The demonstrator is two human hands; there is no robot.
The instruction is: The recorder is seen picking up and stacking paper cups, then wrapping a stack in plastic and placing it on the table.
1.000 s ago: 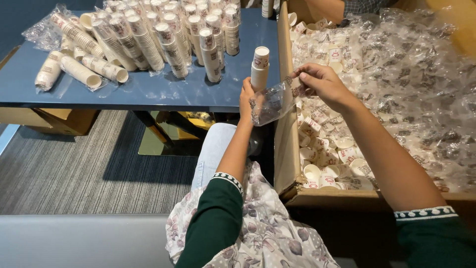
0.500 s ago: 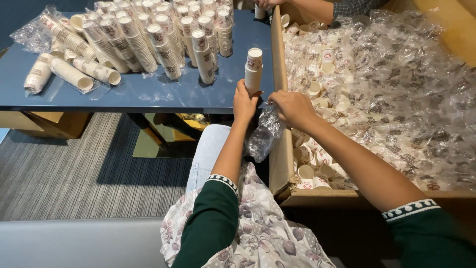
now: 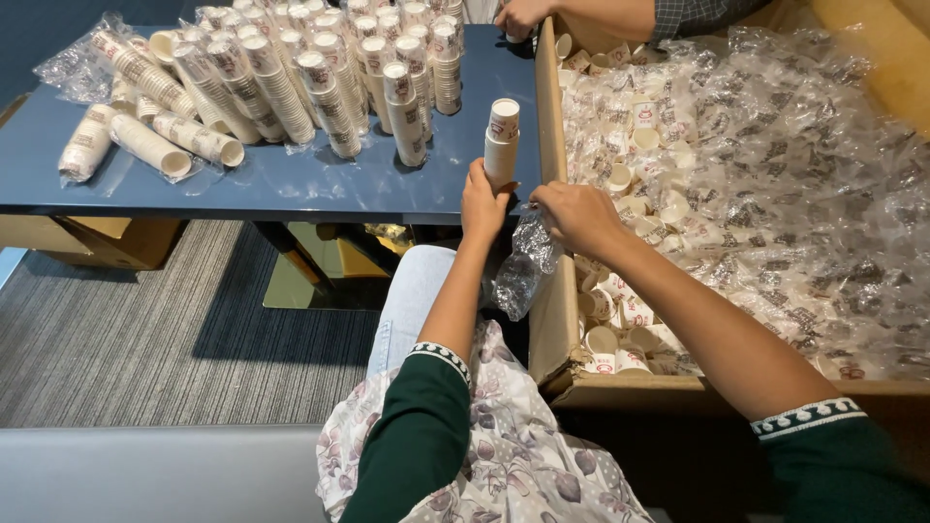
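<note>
head view, looking down on a seated person in dark green sleeves with a flowered cloth over the lap.

the left hand [image 3: 481,201] is closed around the lower part of a cup stack [image 3: 501,143], a short column of white paper cups held upright, its top rising above the fingers. the stack stands over the near edge of a blue table [image 3: 291,184], just beside the wall of a box [image 3: 548,291].

the right hand [image 3: 572,215], just to the right of the left hand and almost touching it, pinches a crumpled clear wrapper [image 3: 523,266] with fingers together. the wrapper hangs down from that hand, below both hands, in front of the box wall and above the person's knee.

to the right of the right hand, the large cardboard box is filled with loose cups [image 3: 620,320] and heaps of clear plastic [image 3: 775,174].

beyond the left hand, further along the table, many wrapped sleeves of cups [image 3: 320,77] stand leaning in rows. farther left lie more sleeves [image 3: 145,145] on their sides, still in plastic.

at the far end, well beyond both hands, another person's hand [image 3: 523,17] rests at the box's top corner, its forearm in a checked sleeve.

under the table, striped grey carpet [image 3: 145,329] shows left of the person's knee.
</note>
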